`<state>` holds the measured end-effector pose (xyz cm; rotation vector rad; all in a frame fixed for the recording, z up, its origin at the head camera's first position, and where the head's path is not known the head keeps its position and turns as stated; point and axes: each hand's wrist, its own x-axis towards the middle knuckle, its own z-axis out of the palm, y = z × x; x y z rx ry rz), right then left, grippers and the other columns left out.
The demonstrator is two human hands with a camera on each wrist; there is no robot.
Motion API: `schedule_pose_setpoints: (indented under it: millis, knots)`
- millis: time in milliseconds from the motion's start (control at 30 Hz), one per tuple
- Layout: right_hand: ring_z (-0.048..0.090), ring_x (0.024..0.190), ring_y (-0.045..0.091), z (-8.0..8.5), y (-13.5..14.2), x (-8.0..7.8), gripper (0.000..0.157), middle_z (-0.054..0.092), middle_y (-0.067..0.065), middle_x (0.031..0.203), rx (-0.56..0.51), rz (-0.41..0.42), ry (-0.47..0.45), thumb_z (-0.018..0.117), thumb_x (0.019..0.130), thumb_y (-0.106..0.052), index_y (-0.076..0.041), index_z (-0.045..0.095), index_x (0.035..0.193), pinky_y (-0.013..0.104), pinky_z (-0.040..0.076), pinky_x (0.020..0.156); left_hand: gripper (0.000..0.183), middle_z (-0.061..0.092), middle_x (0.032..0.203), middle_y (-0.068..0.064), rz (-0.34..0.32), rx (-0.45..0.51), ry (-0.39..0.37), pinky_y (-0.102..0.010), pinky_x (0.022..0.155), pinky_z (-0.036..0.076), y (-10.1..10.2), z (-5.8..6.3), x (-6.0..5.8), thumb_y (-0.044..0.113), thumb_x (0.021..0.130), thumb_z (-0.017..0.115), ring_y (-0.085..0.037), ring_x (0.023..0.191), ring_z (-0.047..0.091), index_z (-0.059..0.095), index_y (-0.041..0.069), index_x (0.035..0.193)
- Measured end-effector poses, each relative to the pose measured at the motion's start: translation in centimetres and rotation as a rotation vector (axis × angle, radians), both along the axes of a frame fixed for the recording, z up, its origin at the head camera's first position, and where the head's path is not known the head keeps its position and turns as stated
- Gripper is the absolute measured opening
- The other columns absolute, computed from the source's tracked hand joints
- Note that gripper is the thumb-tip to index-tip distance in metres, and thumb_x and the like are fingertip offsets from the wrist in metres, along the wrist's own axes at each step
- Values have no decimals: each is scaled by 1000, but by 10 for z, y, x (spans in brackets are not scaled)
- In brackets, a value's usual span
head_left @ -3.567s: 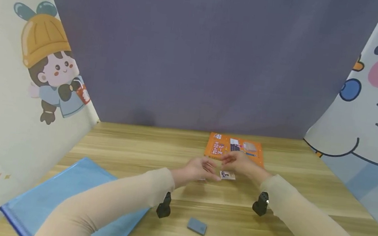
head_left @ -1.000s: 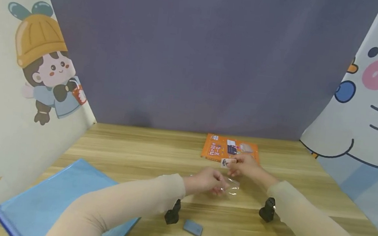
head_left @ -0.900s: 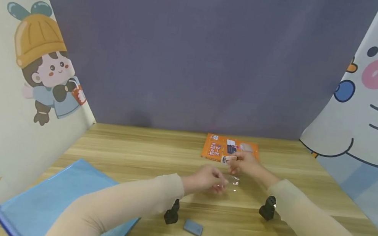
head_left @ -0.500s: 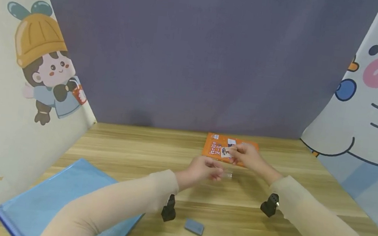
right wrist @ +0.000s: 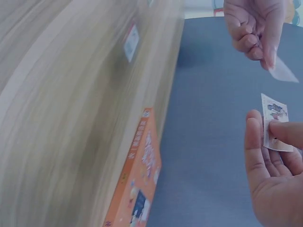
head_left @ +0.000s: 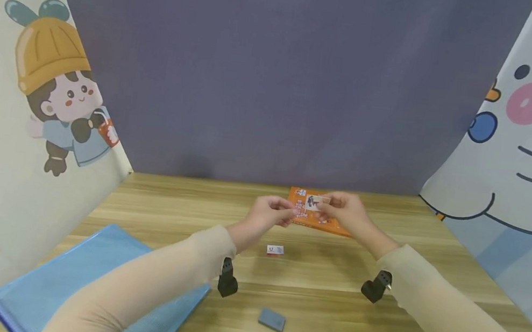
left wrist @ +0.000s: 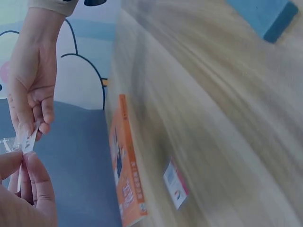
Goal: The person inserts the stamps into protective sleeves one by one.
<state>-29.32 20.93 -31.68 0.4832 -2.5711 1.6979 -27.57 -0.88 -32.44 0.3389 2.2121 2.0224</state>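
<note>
My right hand (head_left: 346, 212) pinches a small stamp-like picture card (right wrist: 276, 123) between thumb and fingers, raised in front of the orange book (head_left: 311, 220). The card has a pale border and a printed figure. My left hand (head_left: 267, 217) pinches a small clear plastic sleeve (right wrist: 283, 72) between thumb and fingertips, just left of the card. In the right wrist view the sleeve and the card are apart. Below the hands, a small white and red card (head_left: 275, 250) lies on the table.
A blue-grey block (head_left: 271, 320) lies on the table's near part. At the left, under my left forearm, is a large blue folder (head_left: 105, 257). The wooden table (head_left: 328, 313) ends at a dark backdrop (head_left: 275, 80), with printed cloths on both sides.
My right hand has raised the picture card up and left across the book. My left hand has moved up and left with the clear sleeve, uncovering the white and red card.
</note>
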Motion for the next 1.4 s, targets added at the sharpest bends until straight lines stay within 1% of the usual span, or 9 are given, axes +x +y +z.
schedule_pose_setpoints:
  millis: [200, 300, 400, 600, 767, 900, 1000, 1200, 1400]
  knots:
    - [70, 70, 13, 10, -8, 4, 34, 74, 13, 88, -24, -28, 17, 70, 90, -20, 5, 63, 112, 28, 61, 69, 22, 70, 101, -15, 43, -11, 43, -31, 77, 60, -13, 11, 0, 14, 90, 69, -14, 74, 64, 68, -2, 105]
    - [71, 69, 14, 14, -14, 4, 34, 73, 20, 92, -46, -40, 9, 70, 90, -21, 5, 63, 112, 28, 61, 67, 22, 71, 96, -11, 69, 11, 47, -33, 75, 60, -19, 13, -3, 16, 91, 69, -13, 74, 64, 69, -1, 104]
    - [71, 69, 14, 16, -20, 3, 35, 72, 23, 95, -73, -47, 2, 69, 91, -20, 7, 63, 112, 27, 61, 66, 21, 71, 96, -10, 95, 30, 36, -37, 75, 61, -23, 16, -5, 17, 91, 69, -20, 80, 67, 69, 0, 103]
    - [71, 70, 12, 21, -30, 2, 37, 73, 17, 98, -126, -68, -48, 70, 90, -23, 4, 62, 115, 24, 60, 64, 21, 70, 104, -17, 130, 51, 16, -42, 81, 60, -29, 18, -8, 16, 91, 68, -33, 95, 67, 68, -2, 104]
    - [72, 73, 11, 24, -37, 2, 38, 73, 16, 102, -187, -69, -74, 71, 90, -22, 4, 61, 117, 21, 59, 63, 22, 67, 112, -22, 142, 74, 3, -42, 82, 60, -30, 18, -9, 13, 91, 67, -36, 100, 66, 68, -3, 106]
    - [71, 73, 9, 26, -40, 4, 39, 74, 10, 102, -182, -91, -109, 71, 89, -26, 0, 61, 117, 17, 52, 53, 23, 67, 112, -20, 152, 80, -2, -35, 76, 61, -31, 18, -9, 14, 91, 68, -32, 97, 67, 68, -2, 107]
    - [70, 71, 8, 26, -41, 4, 41, 74, 8, 100, -200, -79, -122, 70, 90, -25, 3, 59, 118, 17, 53, 56, 25, 68, 106, -16, 158, 81, 0, -30, 72, 61, -31, 18, -8, 15, 91, 69, -23, 88, 67, 67, -4, 107]
    - [69, 69, 7, 26, -43, 4, 39, 74, 12, 101, -220, -77, -120, 69, 91, -22, 4, 58, 118, 15, 47, 48, 24, 70, 97, -11, 168, 85, 0, -26, 67, 60, -33, 18, -8, 15, 90, 70, -11, 76, 64, 67, -5, 102]
    - [71, 73, 10, 27, -44, 3, 38, 71, 21, 107, -243, -51, -96, 68, 92, -19, 6, 58, 119, 28, 61, 73, 21, 69, 103, -17, 173, 105, -14, -25, 65, 59, -34, 17, -9, 15, 89, 70, -17, 82, 66, 68, -3, 100]
